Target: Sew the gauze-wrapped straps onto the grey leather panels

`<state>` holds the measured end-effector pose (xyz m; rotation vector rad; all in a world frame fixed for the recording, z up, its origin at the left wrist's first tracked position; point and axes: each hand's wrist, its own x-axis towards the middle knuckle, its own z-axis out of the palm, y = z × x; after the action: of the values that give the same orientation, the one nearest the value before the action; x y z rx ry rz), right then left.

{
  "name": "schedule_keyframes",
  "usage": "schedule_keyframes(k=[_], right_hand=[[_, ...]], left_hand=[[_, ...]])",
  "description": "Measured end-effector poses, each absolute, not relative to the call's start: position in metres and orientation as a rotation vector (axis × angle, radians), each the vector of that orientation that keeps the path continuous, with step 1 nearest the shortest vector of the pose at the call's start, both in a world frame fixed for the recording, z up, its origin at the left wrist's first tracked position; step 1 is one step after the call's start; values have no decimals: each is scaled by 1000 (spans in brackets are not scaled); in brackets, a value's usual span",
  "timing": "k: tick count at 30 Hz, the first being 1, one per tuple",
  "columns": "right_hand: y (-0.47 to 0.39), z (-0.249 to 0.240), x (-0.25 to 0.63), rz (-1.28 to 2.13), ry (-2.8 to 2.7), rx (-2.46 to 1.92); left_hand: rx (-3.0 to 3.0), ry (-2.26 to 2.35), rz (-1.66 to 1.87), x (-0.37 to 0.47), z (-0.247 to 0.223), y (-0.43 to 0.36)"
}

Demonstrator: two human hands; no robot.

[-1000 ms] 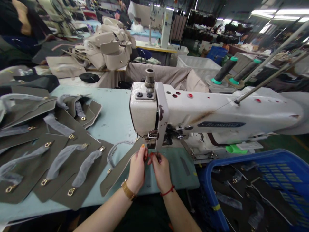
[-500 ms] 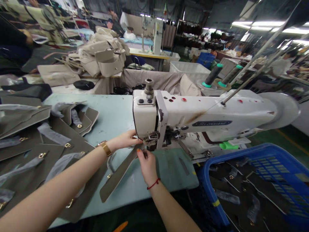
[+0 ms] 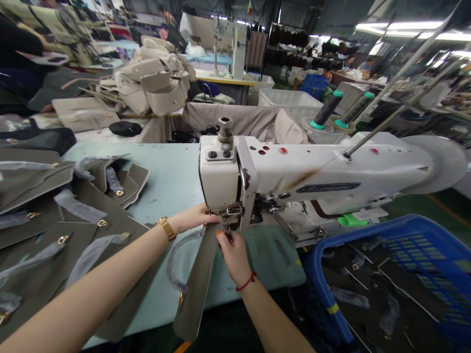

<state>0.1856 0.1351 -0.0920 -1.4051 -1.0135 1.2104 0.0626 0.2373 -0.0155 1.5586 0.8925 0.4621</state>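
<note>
A grey-brown leather bag panel [image 3: 198,279] lies under the head of a white sewing machine [image 3: 221,176], its near end reaching past the table's front edge. A plastic-wrapped handle with gold fittings [image 3: 174,262] curves along the panel's left side. My left hand [image 3: 196,218] rests at the panel's far end beside the needle area; its thumb is stretched out, and the fingertips are partly hidden behind the machine head. Close to the presser foot, my right hand [image 3: 233,252] is closed, pinching the panel's right edge between thumb and fingers.
More grey-brown panels with wrapped handles [image 3: 81,206] are heaped on the left of the pale green table [image 3: 165,162]. A blue plastic basket [image 3: 320,284] holding similar panels stands at the right. Thread cones [image 3: 327,110] stand behind the machine; beige bag parts [image 3: 158,83] are piled farther back.
The panel has swung round, its near end moving right and toward me, so it lies more upright in view. My right hand has shifted slightly right and down; the left stays near the needle.
</note>
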Motion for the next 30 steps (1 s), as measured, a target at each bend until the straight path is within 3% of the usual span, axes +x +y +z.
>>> schedule_keyframes(k=[11,30], right_hand=[[137,-93,185,1078,-1071,-1427],[144,-90,211,1272,-1104,-1375]], left_hand=[[1463,801,501,59,-43,236],[1276,1017,736,71,-50,208]])
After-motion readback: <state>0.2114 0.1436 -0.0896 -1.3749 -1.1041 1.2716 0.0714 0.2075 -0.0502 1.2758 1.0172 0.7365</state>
